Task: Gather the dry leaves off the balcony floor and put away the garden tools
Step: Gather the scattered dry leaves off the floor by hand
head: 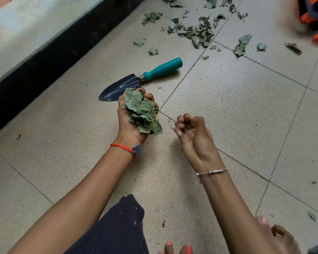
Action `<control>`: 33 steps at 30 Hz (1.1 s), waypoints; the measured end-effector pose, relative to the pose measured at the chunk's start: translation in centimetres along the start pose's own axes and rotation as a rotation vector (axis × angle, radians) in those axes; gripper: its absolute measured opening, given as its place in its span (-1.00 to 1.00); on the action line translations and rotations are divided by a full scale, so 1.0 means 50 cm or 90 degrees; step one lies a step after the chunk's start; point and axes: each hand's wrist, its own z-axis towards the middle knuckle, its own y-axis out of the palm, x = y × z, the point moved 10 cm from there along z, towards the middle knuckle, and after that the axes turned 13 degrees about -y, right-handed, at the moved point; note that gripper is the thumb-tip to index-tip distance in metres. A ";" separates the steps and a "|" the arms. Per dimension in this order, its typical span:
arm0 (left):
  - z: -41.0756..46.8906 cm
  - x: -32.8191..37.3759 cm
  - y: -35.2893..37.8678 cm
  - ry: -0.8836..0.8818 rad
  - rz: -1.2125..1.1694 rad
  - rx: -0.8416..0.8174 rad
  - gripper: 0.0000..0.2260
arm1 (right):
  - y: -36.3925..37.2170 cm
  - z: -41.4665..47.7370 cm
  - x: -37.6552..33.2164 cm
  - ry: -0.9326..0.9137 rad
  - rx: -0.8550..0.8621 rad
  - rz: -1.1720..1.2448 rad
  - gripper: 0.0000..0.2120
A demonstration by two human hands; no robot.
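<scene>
The fingers (151,97) of our left hand (125,125) curl up and inward round a bunch of dry leaves (142,110). The palm is turned up and cupped, probably so that the brittle pile sits in it like a bowl and nothing spills. The bunch fills the hand from fingertips to heel and overhangs the palm on the side toward our other hand.

Just beside it, apart from the leaves, our right hand (195,140) is raised off the tiled floor (228,99). Its fingers (184,121) are drawn in toward the thumb. We see nothing held between them, though the hand is blurred. We judge it is free to fetch the next pinch while the left serves as the store.

Right past the left fingertips lies the trowel (142,77), flat on the floor, with its dark blade nearest the fingers and partly hidden behind the bunch. Its teal handle points away from us. It is not yet put away.

Well beyond both sets of fingers, the loose leaves (196,34) lie scattered across the tiles, thickest in one heap straight ahead. A few strays lie off past the right hand.
</scene>
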 end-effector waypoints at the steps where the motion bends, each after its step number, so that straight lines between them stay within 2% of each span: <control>1: 0.003 -0.004 0.006 -0.002 -0.004 -0.005 -0.68 | 0.015 0.011 0.014 0.006 0.027 0.168 -0.93; 2: 0.006 -0.010 0.014 -0.006 -0.006 -0.013 -0.70 | 0.032 0.022 0.025 0.005 0.045 0.275 -0.96; 4: 0.011 -0.019 0.029 -0.006 -0.003 -0.024 -0.70 | 0.060 0.039 0.043 -0.007 0.064 0.333 -0.98; 5: 0.014 -0.020 0.033 -0.001 0.001 -0.021 -0.68 | 0.072 0.047 0.046 -0.016 0.069 0.319 -0.97; 9: 0.039 -0.009 0.037 0.034 -0.032 0.004 -0.67 | 0.109 0.084 0.036 -0.079 0.045 0.273 -0.72; 12: 0.078 -0.015 0.035 0.040 -0.046 0.038 -0.71 | 0.118 0.132 0.021 -0.118 0.023 0.255 -0.86; 19: 0.110 -0.011 0.113 0.064 0.033 0.060 -0.84 | 0.163 0.205 -0.069 -0.179 0.019 0.128 -0.94; 23: 0.095 -0.032 0.249 0.033 0.034 0.026 -0.84 | 0.217 0.181 -0.193 -0.203 0.022 0.147 -0.98; 26: 0.065 -0.069 0.376 -0.017 0.039 0.044 -0.83 | 0.257 0.149 -0.320 -0.209 0.055 0.153 -0.97; 29: 0.008 -0.095 0.560 -0.030 0.033 0.061 -0.80 | 0.337 0.094 -0.483 -0.213 0.084 0.217 -0.94; 33: -0.109 -0.125 0.878 -0.059 0.028 0.071 -0.71 | 0.496 -0.012 -0.763 -0.225 0.105 0.281 -0.90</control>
